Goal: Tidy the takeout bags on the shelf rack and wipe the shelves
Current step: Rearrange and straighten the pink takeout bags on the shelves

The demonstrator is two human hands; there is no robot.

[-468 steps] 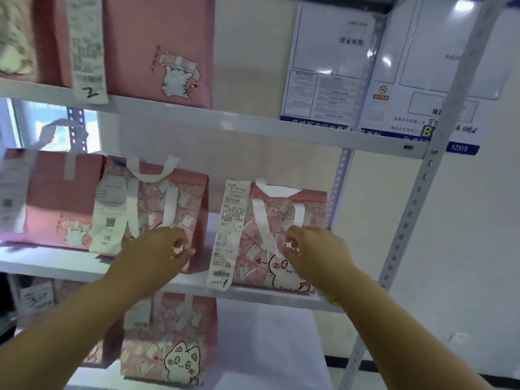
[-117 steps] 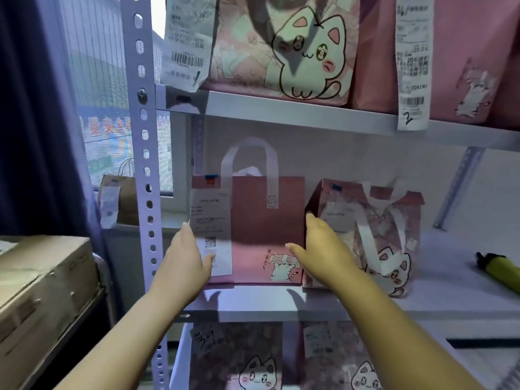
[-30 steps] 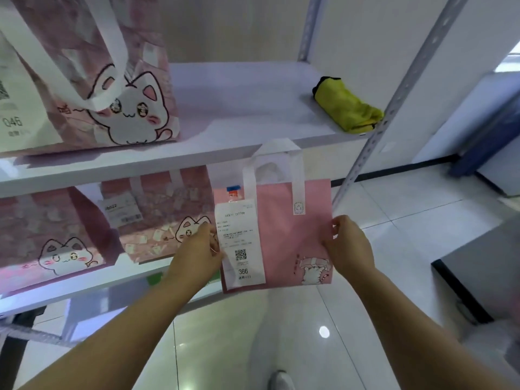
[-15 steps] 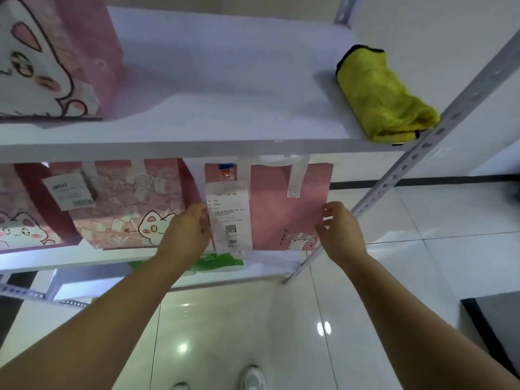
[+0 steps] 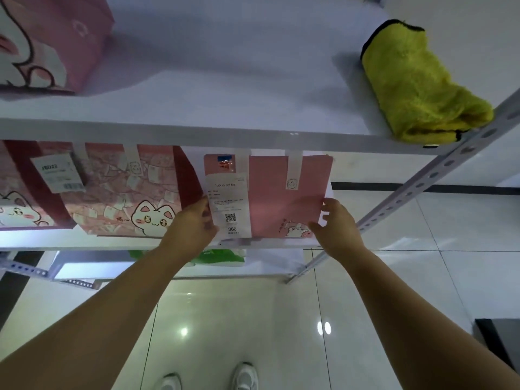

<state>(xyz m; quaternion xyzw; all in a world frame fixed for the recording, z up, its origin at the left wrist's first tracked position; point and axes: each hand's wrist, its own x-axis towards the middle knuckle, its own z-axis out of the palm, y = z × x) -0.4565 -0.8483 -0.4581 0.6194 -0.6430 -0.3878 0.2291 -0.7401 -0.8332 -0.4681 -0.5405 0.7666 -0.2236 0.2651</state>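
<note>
A plain pink takeout bag with a white receipt stands on the lower shelf at its right end, its top under the shelf above. My left hand grips its left edge by the receipt. My right hand grips its right edge. To its left stands a patterned pink cat bag, and another cat bag is farther left. A yellow-green cloth lies rolled on the upper shelf at the right end.
A pink bag stands at the upper shelf's left. A perforated metal post slants down at the right. A green and white item lies on the shelf below. My white shoes stand on glossy floor tiles.
The plain pink bag has gone from being held in front of the rack onto the lower shelf's right end, with both hands still on its edges. The view has dipped lower.
</note>
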